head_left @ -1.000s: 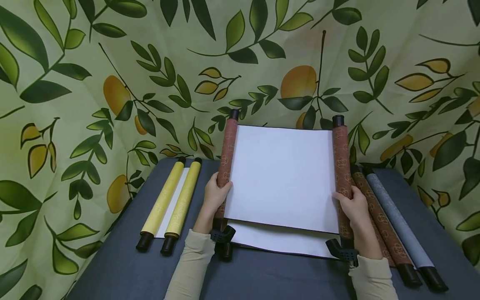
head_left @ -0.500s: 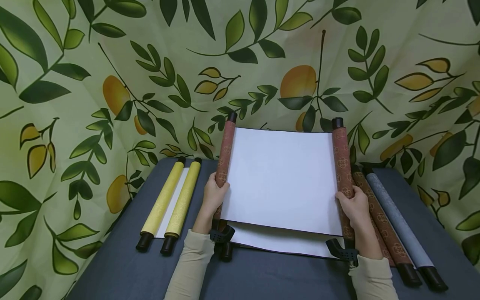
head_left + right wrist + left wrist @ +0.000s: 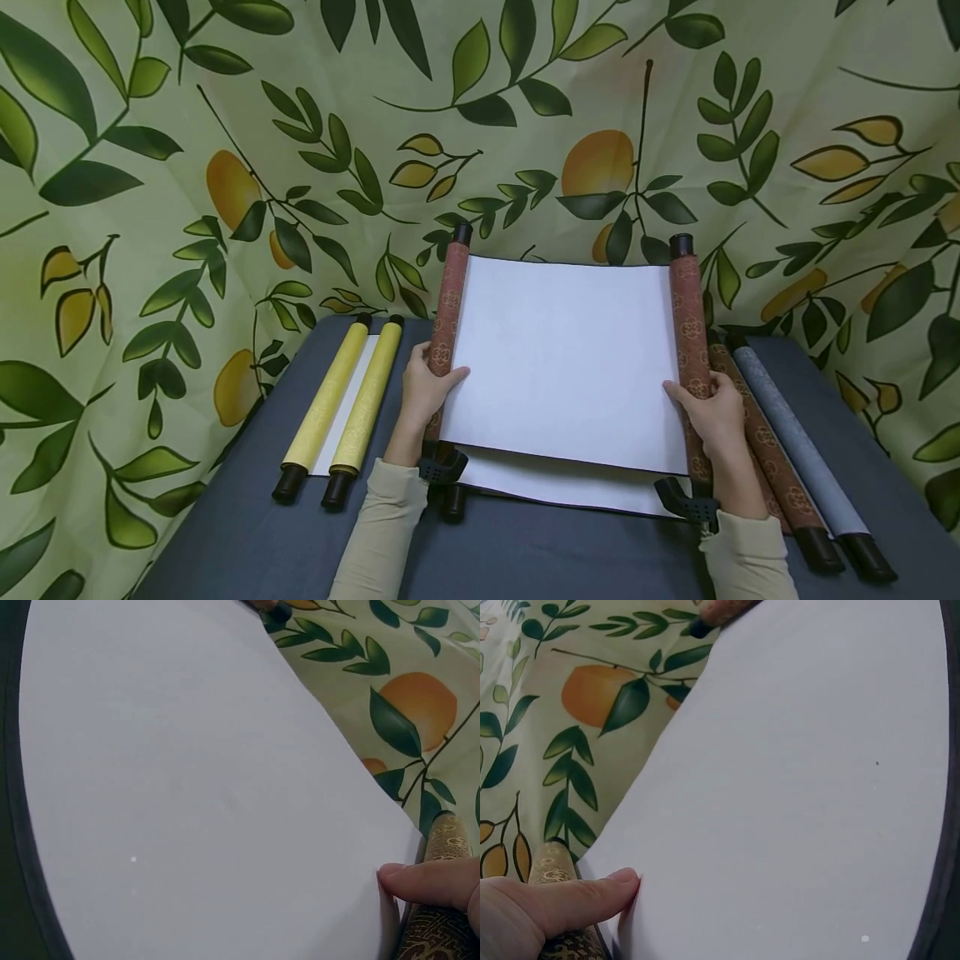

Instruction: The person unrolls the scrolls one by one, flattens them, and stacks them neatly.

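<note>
A partly unrolled scroll (image 3: 566,358) with blank white paper stands raised and tilted over the table. Its two rollers are reddish-brown with a flower pattern and black end knobs. My left hand (image 3: 424,392) grips the left roller (image 3: 448,308), its thumb (image 3: 592,901) lying over onto the paper. On the other side, my right hand (image 3: 718,417) holds the right roller (image 3: 688,317), with that thumb (image 3: 431,881) on the paper's edge. The fingers behind the rollers are hidden. Below the raised scroll shows another white sheet (image 3: 555,485) with a dark edge.
At the left of the dark grey table (image 3: 225,517) lies a yellow scroll (image 3: 367,392) with two rollers. A brown patterned roller (image 3: 772,450) and a grey-blue roller (image 3: 802,450) lie side by side at the right. A leaf-and-fruit patterned cloth (image 3: 480,83) hangs behind.
The rollers have moved slightly apart, so a little more white paper shows between them. The scroll's top has dropped slightly. Both hands keep their hold; the table's other scrolls stay put.
</note>
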Available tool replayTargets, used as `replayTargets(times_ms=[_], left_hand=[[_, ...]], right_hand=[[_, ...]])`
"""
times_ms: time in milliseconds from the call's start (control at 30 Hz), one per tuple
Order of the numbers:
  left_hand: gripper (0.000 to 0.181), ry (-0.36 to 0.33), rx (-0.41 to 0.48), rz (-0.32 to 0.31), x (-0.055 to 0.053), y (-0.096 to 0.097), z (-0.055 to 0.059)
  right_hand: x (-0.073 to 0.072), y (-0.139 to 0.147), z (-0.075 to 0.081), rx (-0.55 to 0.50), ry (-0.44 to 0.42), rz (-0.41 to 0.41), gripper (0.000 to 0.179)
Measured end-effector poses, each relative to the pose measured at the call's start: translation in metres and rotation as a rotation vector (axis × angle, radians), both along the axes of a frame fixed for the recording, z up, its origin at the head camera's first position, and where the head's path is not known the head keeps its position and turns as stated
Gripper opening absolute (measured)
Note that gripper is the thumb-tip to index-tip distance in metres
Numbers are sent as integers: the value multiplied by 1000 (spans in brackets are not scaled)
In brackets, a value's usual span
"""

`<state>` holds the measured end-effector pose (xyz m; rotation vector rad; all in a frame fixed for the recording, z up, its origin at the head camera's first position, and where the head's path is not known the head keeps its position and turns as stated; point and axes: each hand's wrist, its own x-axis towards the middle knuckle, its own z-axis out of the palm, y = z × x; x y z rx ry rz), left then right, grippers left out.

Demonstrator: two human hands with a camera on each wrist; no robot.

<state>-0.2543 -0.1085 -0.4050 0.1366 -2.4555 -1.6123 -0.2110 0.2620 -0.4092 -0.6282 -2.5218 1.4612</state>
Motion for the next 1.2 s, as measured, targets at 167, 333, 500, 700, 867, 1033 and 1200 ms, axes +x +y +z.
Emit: replayTargets(times_ms=[167, 333, 500, 700, 867, 1033, 1200], left_hand=[[76, -5, 28, 0, 0, -1, 0], [67, 0, 20, 10, -1, -2, -1], [57, 14, -1, 24, -2, -4, -1], [50, 31, -26, 33, -4, -7, -2], [48, 14, -38, 37, -3, -9, 0], [53, -32, -19, 39, -3, -12, 2], [56, -33, -5, 32, -2, -15, 0]], right_hand=[[0, 2, -1, -14, 22, -16, 74], [0, 2, -1, -8, 46, -22, 66], [0, 2, 0, -3, 28, -36, 63], [0, 4, 0, -10, 0, -40, 64], [1, 5, 0, 0, -8, -22, 65], [2, 4, 1, -2, -11, -18, 67], [1, 3, 0, -36, -5, -38, 67]])
